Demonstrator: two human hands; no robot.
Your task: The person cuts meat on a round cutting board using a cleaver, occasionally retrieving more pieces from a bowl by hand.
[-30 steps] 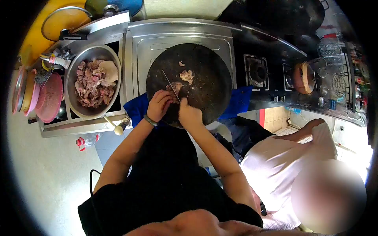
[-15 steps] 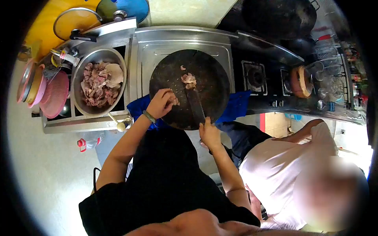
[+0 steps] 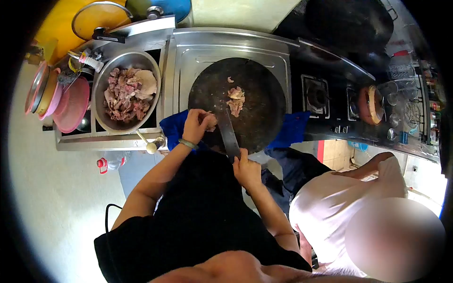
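Note:
My left hand [image 3: 196, 126] has its fingers curled around a piece of meat [image 3: 212, 124] at the left of a round, dark chopping board [image 3: 264, 118]. A cleaver [image 3: 229, 139] is gripped in my right hand [image 3: 247, 170] at the board's near edge. Its blade points away from me, close to the right side of the held meat; whether they touch is unclear. Farther up the board lies a small pile of cut meat [image 3: 236, 102], with a tiny scrap [image 3: 230, 79] beyond it.
Left of the board, a metal bowl [image 3: 100, 96] holds many meat pieces. Blue cloth [image 3: 295, 128] shows under the board. A gas burner [image 3: 315, 96] and a clay pot [image 3: 370, 104] are on the right. A person in a pale shirt [image 3: 330, 203] stands close at my right.
The cleaver has moved left across the board, away from the cut pile and nearer the meat in my left hand. The whole view has shifted slightly.

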